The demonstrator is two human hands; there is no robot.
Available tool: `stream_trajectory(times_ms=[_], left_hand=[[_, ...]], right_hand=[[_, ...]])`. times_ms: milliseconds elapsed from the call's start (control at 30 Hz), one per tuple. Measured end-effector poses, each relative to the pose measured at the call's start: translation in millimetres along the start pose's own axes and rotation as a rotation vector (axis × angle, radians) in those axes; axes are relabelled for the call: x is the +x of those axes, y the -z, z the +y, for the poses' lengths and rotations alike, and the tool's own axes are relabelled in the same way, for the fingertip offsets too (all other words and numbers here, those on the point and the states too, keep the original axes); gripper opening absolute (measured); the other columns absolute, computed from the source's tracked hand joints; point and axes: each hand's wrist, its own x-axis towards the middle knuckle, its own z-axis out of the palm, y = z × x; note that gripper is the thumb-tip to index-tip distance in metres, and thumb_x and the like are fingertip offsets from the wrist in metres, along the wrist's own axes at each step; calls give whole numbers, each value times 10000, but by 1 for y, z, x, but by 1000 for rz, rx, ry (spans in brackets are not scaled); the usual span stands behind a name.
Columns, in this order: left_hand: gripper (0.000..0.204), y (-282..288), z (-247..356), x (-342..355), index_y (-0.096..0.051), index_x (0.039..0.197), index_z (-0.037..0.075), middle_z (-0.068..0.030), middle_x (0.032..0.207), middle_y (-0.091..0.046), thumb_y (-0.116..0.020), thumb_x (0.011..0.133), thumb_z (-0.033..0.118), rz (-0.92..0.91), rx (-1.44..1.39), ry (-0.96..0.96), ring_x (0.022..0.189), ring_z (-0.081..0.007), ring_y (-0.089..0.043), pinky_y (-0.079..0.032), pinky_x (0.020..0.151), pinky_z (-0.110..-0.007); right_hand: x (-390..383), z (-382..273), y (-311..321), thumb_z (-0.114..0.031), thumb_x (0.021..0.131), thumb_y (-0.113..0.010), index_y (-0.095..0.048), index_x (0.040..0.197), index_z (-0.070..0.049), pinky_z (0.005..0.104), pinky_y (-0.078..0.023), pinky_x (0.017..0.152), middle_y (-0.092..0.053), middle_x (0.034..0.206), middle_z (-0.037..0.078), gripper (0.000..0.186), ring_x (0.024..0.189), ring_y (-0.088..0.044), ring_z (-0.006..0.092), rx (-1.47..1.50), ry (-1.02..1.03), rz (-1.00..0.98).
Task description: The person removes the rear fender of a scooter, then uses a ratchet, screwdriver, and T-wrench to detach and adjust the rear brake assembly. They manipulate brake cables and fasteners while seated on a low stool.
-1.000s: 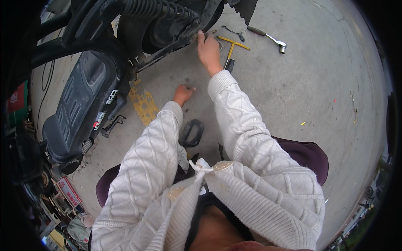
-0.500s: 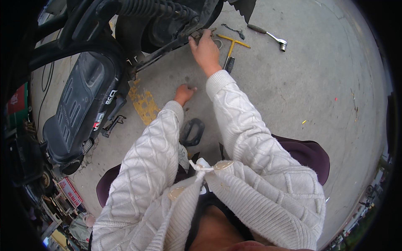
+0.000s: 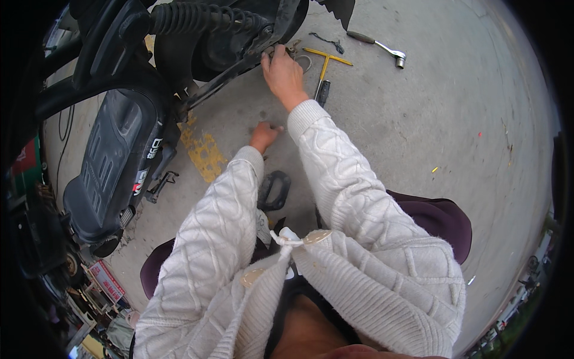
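Black oval ring: on the floor, just nearer the body than the left hand, touching neither hand.
Left hand: low over the floor, fingers partly curled, nothing visible in it; probably idle. Whether they close fully, I cannot tell.
Right hand: stretched forward, thumb and fingers at the dark bar's far end, probably to feel or steady it; the grip is hidden.
Dark bar: runs left and nearer from the right fingertips, beneath the wheel.
Yellow T-handled tool: just right of that hand, presumably for easy reach.
Ratchet wrench: farther right, well apart.
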Motion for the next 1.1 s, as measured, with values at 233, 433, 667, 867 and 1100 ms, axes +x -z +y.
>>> stream_trajectory(times_ms=[233, 433, 667, 867, 1100], left_hand=[[358, -10, 5, 4, -665, 980, -45, -234, 965, -666, -664, 816, 273, -40, -31, 82, 915, -338, -641, -472, 801, -395], [324, -12, 29, 8, -667, 977, -41, -207, 921, -672, -654, 834, 250, -79, 3, 51, 865, -306, -637, -464, 782, -369], [295, -10, 47, 9, -662, 1020, -32, -136, 964, -685, -651, 851, 210, -125, -190, 63, 869, -216, -629, -462, 783, -325], [320, -2, 37, -21, -629, 1083, -5, -51, 939, -644, -641, 893, 253, -197, -340, 292, 851, -137, -590, -478, 766, -286], [372, 2, 61, -29, -609, 1090, -48, -66, 914, -630, -631, 900, 271, -140, -502, 303, 815, -130, -575, -468, 740, -270]], right_hand=[[5, 0, 3, -296, 924, -526, -499, 947, 47, 527, -475, 682, -619, 760, 296, 344, 746, -605, 473, 121, -90, -118], [55, 42, 60, -444, 930, -522, -622, 840, 44, 339, -450, 461, -623, 608, 128, 506, 480, -581, 216, 471, -232, -598], [138, 249, 124, -251, 942, -492, -613, 935, 27, 288, -447, 481, -610, 709, 88, 303, 563, -557, 166, 191, -648, -43], [161, 350, 117, -219, 964, -453, -515, 1065, 91, 342, -529, 462, -646, 797, 203, 332, 622, -655, 288, 589, -1110, 206], [159, 364, 112, -257, 923, -514, -622, 909, 70, 323, -532, 503, -679, 754, 177, 345, 559, -658, 239, 256, -1010, 95]])
